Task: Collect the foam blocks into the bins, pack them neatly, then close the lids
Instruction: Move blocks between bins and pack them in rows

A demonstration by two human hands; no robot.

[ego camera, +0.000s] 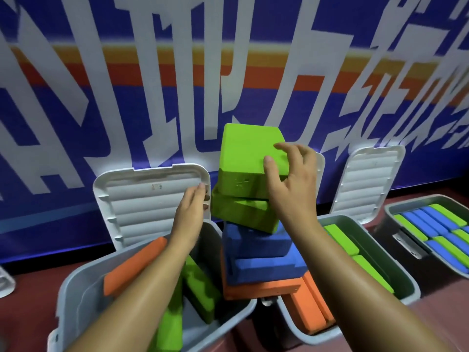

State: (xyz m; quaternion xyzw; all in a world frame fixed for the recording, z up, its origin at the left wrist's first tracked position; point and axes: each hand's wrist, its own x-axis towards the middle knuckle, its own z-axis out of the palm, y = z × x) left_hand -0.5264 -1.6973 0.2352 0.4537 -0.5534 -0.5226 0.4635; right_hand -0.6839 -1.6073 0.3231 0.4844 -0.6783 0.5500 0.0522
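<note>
1. The right hand (291, 184) holds the top green block (243, 153), thumb and fingers curled over its near corner.
2. The left hand (191, 212) is flat, fingertips touching the second green block (243, 214).
3. Lift slowly. The stack (258, 262) under the fingers leans.
4. Best to lay it flat in the left bin (76, 288), below the left wrist.

2 forearms (142, 283) reach forward, left grip (193, 209) straight-fingered, right grip (291, 179) higher, splayed and curved.
</note>
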